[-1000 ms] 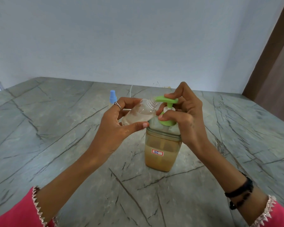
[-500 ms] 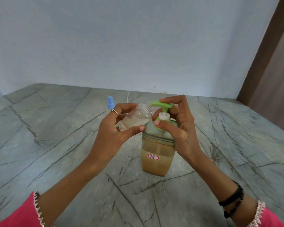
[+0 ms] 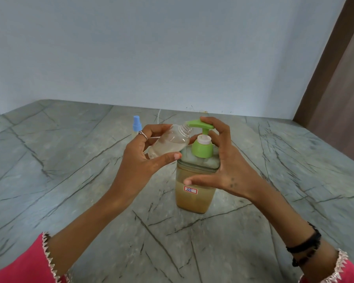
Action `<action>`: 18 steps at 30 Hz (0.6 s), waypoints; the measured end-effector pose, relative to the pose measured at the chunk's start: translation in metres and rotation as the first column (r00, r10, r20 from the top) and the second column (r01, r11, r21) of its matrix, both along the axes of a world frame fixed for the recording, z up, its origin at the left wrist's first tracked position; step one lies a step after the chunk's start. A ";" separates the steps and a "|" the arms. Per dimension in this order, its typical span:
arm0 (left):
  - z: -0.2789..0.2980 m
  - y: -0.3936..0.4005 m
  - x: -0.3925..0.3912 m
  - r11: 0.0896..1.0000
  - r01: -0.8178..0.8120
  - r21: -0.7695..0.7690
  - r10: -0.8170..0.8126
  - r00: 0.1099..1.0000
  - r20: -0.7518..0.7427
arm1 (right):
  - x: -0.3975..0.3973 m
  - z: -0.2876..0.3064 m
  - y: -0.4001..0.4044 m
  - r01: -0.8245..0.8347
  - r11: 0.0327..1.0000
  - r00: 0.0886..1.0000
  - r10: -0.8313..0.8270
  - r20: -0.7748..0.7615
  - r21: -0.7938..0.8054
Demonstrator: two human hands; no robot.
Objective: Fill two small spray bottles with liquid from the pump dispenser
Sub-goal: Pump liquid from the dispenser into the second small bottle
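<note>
Bottle (image 3: pixel 168 143) tilted in left hand (image 3: pixel 140 160), uncapped neck at green spout (image 3: pixel 200 124). Right hand (image 3: pixel 227 170) spread over dispenser (image 3: pixel 195 198), fingertips on pump head. Capped bottle (image 3: pixel 137 125) beyond left hand.

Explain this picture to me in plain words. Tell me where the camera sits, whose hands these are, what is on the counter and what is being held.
The camera is worn on a person's head, looking down at their own bare hands; there is no machine. The left hand grips a small clear bottle, uncapped and tilted, its mouth under the green pump head. The right hand has fingertips on that pump head and its thumb across the dispenser, which holds brownish liquid and stands on the grey marble counter. Behind stands a blue-capped spray bottle.
</note>
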State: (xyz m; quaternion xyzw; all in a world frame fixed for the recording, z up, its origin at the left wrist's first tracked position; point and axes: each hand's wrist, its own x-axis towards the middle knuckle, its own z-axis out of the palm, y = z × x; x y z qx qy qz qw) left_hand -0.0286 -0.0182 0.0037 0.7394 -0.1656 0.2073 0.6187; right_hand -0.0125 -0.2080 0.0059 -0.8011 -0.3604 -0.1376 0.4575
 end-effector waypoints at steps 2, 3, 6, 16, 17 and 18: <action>0.000 0.000 0.000 1.000 0.004 0.003 -0.004 1.000 0.003 | -0.001 0.000 -0.001 0.020 0.999 1.000 -0.020 -0.003 -0.029; -0.001 0.000 0.000 1.000 0.004 0.006 -0.004 1.000 0.005 | -0.001 0.000 -0.001 0.024 0.999 1.000 -0.024 0.000 -0.027; -0.001 0.001 0.000 1.000 0.007 0.008 -0.007 1.000 0.001 | -0.001 -0.001 0.001 0.029 0.999 0.999 -0.030 0.016 0.015; -0.001 0.004 0.004 0.999 0.002 0.035 -0.002 1.000 -0.004 | 0.007 -0.006 0.009 0.028 0.979 0.992 -0.052 0.118 0.201; -0.001 0.004 0.004 0.999 0.004 0.036 -0.004 1.000 -0.005 | 0.007 -0.005 0.010 0.027 0.977 0.991 -0.053 0.121 0.210; -0.001 0.004 0.004 0.999 0.006 0.036 -0.006 1.000 -0.007 | 0.006 -0.005 0.010 0.030 0.976 0.992 -0.056 0.115 0.217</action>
